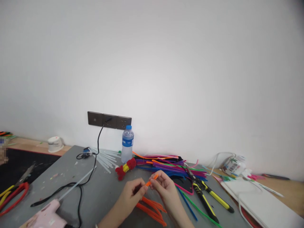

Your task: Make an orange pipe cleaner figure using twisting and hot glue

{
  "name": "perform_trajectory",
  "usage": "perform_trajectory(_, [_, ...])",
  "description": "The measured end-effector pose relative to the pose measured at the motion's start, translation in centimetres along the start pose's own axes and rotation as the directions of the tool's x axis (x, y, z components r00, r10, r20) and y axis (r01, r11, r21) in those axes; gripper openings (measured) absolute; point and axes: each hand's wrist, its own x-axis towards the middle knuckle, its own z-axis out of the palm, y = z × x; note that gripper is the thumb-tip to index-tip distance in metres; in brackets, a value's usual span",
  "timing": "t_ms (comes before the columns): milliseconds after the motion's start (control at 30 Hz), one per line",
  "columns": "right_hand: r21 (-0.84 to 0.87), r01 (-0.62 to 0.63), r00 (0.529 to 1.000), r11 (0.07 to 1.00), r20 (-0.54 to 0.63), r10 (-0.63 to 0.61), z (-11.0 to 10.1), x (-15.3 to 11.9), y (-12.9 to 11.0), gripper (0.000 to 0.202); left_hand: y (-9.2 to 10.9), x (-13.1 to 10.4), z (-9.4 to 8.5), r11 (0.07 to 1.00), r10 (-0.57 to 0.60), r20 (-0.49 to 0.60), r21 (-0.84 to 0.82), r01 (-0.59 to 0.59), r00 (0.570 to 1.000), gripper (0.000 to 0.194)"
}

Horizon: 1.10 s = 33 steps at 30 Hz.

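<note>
A short orange pipe cleaner (148,183) is pinched between my two hands above the grey table (95,190). My left hand (134,191) grips its lower left end with thumb and fingers. My right hand (163,185) holds the upper right end, its fingers closed round it. Below and between my wrists lie several more orange pipe cleaners (154,210), bent into a loose bundle. Behind my left hand a small red and yellow fuzzy figure (125,168) lies on the table.
A water bottle (127,145) stands by the wall. Colourful pipe cleaners (166,163) are heaped behind my hands, with yellow-black pliers (206,193) to the right. At left are a pink glue gun (47,215), its black cable, clear glue sticks (103,158) and red-handled scissors (16,194).
</note>
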Motion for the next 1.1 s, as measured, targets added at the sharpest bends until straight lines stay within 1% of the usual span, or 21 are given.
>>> perform_trajectory(67, [0.006, 0.015, 1.000, 1.000, -0.002, -0.015, 0.0, 0.0, 0.1, 0.029, -0.4, 0.0, 0.0, 0.999, -0.012, 0.005, -0.042, 0.012, 1.000, 0.041])
perform_trajectory(167, [0.022, 0.002, 1.000, 1.000, -0.006, -0.002, 0.0, 0.1, 0.2, 0.028, -0.8, 0.0, -0.1, 0.999, -0.017, -0.001, -0.030, 0.017, 1.000, 0.039])
perform_trajectory(333, [0.037, -0.016, 0.999, 0.999, -0.041, 0.018, 0.0, -0.1, 0.3, 0.028, -0.5, -0.2, -0.3, 0.996, 0.032, -0.024, 0.083, -0.030, 0.999, 0.038])
perform_trajectory(567, [0.098, -0.051, 0.995, 0.994, -0.085, 0.060, 0.3, -0.2, 0.3, 0.031, 0.4, -0.2, -0.4, 0.978, 0.106, -0.043, 0.186, -0.096, 0.993, 0.037])
perform_trajectory(767, [0.206, -0.168, 0.982, 0.964, -0.056, 0.183, 0.6, -0.2, 0.1, 0.036, 0.7, -0.3, -0.5, 0.924, 0.197, -0.031, 0.340, -0.174, 0.980, 0.032])
perform_trajectory(900, [0.203, -0.201, 0.977, 0.958, -0.031, 0.211, 0.6, -0.2, 0.1, 0.036, 0.9, -0.5, -0.5, 0.893, 0.259, -0.045, 0.392, -0.221, 0.965, 0.026])
perform_trajectory(967, [0.179, -0.181, 0.981, 0.967, -0.038, 0.191, 0.6, -0.1, 0.1, 0.036, 0.7, -0.5, -0.4, 0.897, 0.255, -0.060, 0.388, -0.213, 0.965, 0.025])
perform_trajectory(1000, [0.155, -0.153, 0.986, 0.976, -0.042, 0.161, 0.5, -0.1, 0.1, 0.036, 0.5, -0.4, -0.4, 0.908, 0.237, -0.069, 0.371, -0.196, 0.969, 0.025])
perform_trajectory(1067, [0.086, -0.070, 0.997, 0.994, -0.036, 0.073, 0.4, 0.0, 0.1, 0.035, 0.0, -0.3, -0.1, 0.950, 0.173, -0.093, 0.279, -0.141, 0.981, 0.025])
perform_trajectory(1100, [0.051, -0.027, 0.999, 0.998, -0.024, 0.028, 0.3, 0.0, 0.1, 0.035, -0.3, -0.2, 0.0, 0.975, 0.133, -0.108, 0.194, -0.111, 0.985, 0.023])
